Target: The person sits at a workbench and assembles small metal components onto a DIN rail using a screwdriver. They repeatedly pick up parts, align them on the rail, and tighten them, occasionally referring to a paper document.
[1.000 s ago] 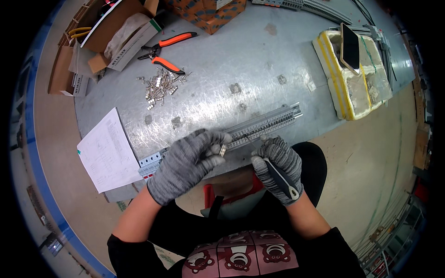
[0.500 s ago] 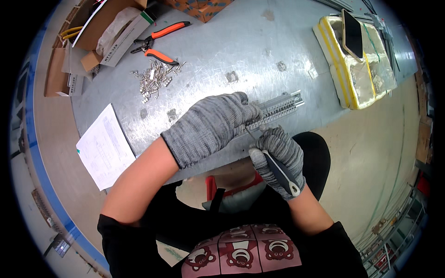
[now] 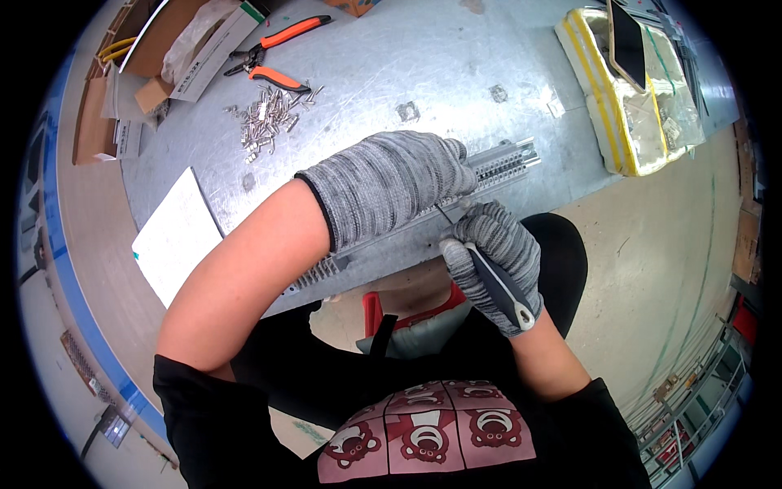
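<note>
A metal rail carrying a row of grey terminal blocks [image 3: 503, 169] lies slantwise near the front edge of the table. My left hand [image 3: 391, 187], in a grey knit glove, lies across it with bent fingers closed on the row and hides its middle. Below my left wrist, more of the toothed row [image 3: 314, 273] shows. My right hand [image 3: 509, 244], gloved too, is wrapped round the dark handle of a screwdriver [image 3: 498, 285]. Its thin shaft points up and left to the near side of the row beside my left fingertips. The exact spot the tip touches is hidden.
Small metal pieces [image 3: 269, 121] lie in a heap beyond my left hand, beside orange-handled pliers [image 3: 281, 77]. Cardboard boxes [image 3: 175, 49] stand at far left, with a paper sheet [image 3: 175, 236] nearer. A foam box [image 3: 603, 98] bearing a phone [image 3: 626, 45] sits at right.
My left hand has shifted slightly away from me, and its wrist has turned. More of the row shows below my left wrist. My right hand keeps its hold on the screwdriver. The view has shifted slightly.
</note>
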`<state>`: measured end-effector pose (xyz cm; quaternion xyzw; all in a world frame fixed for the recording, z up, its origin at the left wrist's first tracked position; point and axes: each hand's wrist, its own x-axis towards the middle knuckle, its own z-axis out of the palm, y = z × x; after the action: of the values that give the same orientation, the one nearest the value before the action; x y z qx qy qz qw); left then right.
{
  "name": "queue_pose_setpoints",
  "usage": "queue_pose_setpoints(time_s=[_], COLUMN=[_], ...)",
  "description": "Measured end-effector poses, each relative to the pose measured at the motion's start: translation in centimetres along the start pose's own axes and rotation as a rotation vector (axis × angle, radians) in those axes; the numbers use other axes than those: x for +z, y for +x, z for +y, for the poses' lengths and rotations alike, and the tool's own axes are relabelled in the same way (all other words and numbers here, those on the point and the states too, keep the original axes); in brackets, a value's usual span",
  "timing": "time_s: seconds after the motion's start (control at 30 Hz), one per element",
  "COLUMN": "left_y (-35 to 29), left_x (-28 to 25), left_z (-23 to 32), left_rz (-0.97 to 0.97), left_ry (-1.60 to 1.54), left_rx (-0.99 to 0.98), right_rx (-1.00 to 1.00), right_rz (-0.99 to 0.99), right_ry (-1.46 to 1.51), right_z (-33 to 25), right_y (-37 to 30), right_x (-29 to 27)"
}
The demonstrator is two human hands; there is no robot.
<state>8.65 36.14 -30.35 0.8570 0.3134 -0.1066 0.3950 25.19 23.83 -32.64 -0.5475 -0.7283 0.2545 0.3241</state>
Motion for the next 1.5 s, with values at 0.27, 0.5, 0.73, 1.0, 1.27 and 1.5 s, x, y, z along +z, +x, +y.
queue_pose_setpoints(time_s=[0.27, 0.5, 0.73, 1.0, 1.27, 1.5], left_y=[-0.3, -0.2, -2.1, -1.2, -0.6, -0.8], left_x=[-0.1, 0.0, 0.7, -0.4, -0.1, -0.7], left_z=[-0.3, -0.8, -1.4, 0.5, -0.5, 0.0], left_rz=[0.037, 0.046, 0.233, 0.010, 0.001, -0.013], left_ry=[0.041, -0.162, 0.023, 0.170, 0.170, 0.043], left_rx=[0.067, 0.031, 0.199, 0.080, 0.139, 0.094], right_rx=[-0.053, -0.046, -0.067, -0.008, -0.030, -0.013], right_rz=[0.002, 0.031, -0.006, -0.035, -0.040, -0.048], right_ry=[0.038, 0.053, -0.022, 0.015, 0.017, -0.003], right_z=[0.2, -0.1, 0.0, -0.2, -0.3, -0.2], right_y=[0.1, 0.0, 0.1, 0.1, 0.2, 0.1], right_x=[-0.1, -0.1, -0.3, -0.3, -0.4, -0.4])
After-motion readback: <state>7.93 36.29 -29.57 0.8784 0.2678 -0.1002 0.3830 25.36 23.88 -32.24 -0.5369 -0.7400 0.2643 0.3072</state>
